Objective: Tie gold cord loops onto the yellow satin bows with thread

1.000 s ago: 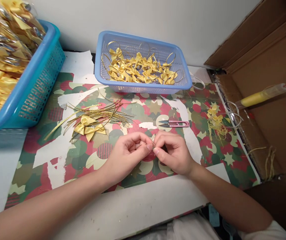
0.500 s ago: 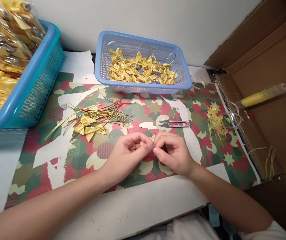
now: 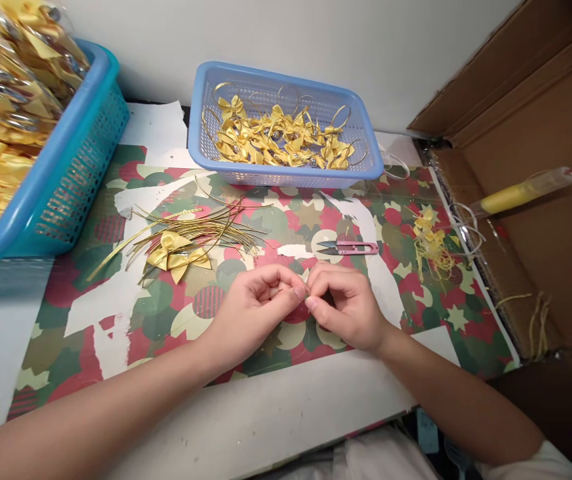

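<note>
While the teal basket (image 3: 61, 173) at ten o'clock and the blue tray (image 3: 286, 175) at twelve sit heaped with yellow bows, both hands meet mid-counter (image 3: 276, 413). The left hand (image 3: 251, 313) and right hand (image 3: 349, 307) are each closed in a pinch on a thin gold wire (image 3: 307, 291), barely visible between their fingertips. So fine a strand could slip or kink if either pinch loosens
</note>
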The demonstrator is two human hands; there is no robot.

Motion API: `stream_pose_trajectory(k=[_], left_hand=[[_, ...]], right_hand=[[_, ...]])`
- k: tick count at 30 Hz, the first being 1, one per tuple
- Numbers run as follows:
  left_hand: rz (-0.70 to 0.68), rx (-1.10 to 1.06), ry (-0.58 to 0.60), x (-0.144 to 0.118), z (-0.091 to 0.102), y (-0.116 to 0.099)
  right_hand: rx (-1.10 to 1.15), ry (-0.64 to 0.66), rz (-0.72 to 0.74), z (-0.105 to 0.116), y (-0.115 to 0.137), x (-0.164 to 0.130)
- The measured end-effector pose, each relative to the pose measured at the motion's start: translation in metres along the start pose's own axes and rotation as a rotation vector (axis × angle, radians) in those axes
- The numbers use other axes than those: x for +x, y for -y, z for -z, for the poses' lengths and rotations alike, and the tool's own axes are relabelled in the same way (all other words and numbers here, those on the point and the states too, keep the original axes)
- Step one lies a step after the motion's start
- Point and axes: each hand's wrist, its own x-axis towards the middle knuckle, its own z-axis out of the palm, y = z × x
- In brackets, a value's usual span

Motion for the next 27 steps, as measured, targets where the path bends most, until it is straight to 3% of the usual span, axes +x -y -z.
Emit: stream_pose_trajectory(k=[13,27], left_hand=[[-0.009,-0.044,0.014,0.0019,0.001,0.0002],[0.007,0.0,0.022,0.0035,0.001,-0.0014]], right_hand=[[-0.009,0.022,-0.003,0.0007,0.0005,0.0003],[-0.042,0.186,-0.051,0.0085,0.0078,0.0053]])
